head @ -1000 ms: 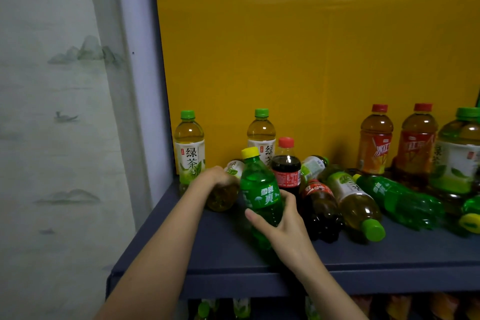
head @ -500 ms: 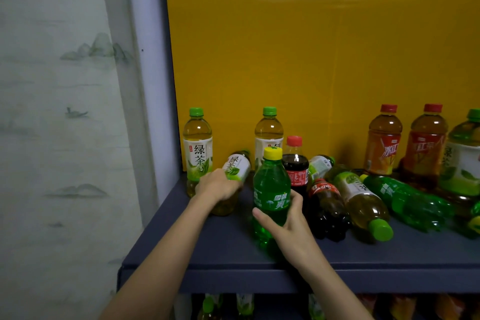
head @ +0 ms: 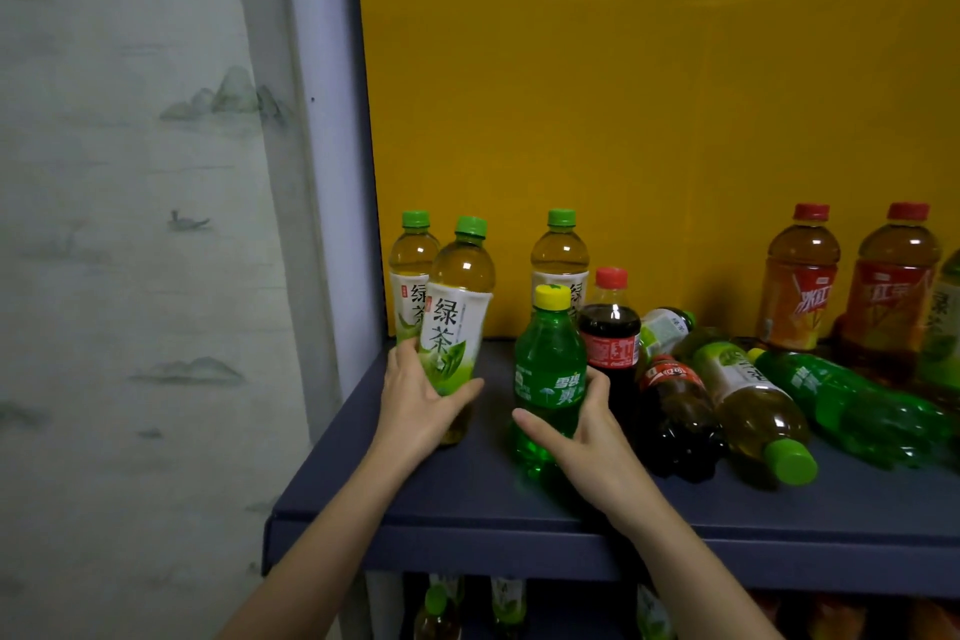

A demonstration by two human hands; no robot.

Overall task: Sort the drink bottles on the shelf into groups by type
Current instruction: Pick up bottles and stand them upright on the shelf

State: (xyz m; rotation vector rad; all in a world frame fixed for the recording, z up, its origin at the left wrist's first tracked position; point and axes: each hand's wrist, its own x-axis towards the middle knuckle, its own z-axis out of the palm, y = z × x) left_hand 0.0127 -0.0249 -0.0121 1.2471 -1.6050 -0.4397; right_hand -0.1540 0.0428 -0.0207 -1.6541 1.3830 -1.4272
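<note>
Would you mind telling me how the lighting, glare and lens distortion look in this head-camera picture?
Head view: the light is dim and fairly even, with small glints on the shoulders of the green tea bottle in the left hand and the upright cola bottle; the wide lens bends the shelf post, centre labels are readable; the lower shelf sits in deep shadow.

Pale green-tea plastic bottle with white label point(head: 946, 322), far right: cut by picture edge. Small bottles on lower shelf point(head: 437, 611): dark, blurred, cut at bottom; I cannot read labels.
</note>
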